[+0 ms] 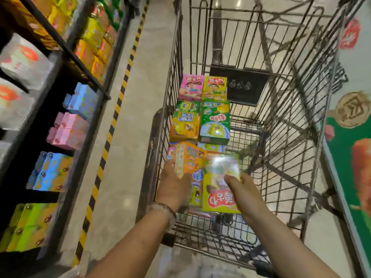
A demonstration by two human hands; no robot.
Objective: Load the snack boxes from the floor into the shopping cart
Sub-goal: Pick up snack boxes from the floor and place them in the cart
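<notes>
Two bare hands reach into a grey wire shopping cart [297,121]. The left hand [174,185], a beaded bracelet [164,209] on its wrist, grips a tilted orange cardboard snack box [188,159]. The right hand [243,189] lies with fingers extended on a yellow-green snack box [218,199], its grip unclear. More colourful snack boxes [202,111] fill the cart's left side. Stocked black metal shelves [60,121] stand far left.

Snack boxes in the grey wire cart [297,125] — pink [190,88], yellow [214,88], orange [185,125], green [215,123]; yellow-and-black striped floor tape [112,125] on the left — blue [81,101] and pink shelf boxes [67,130].
</notes>
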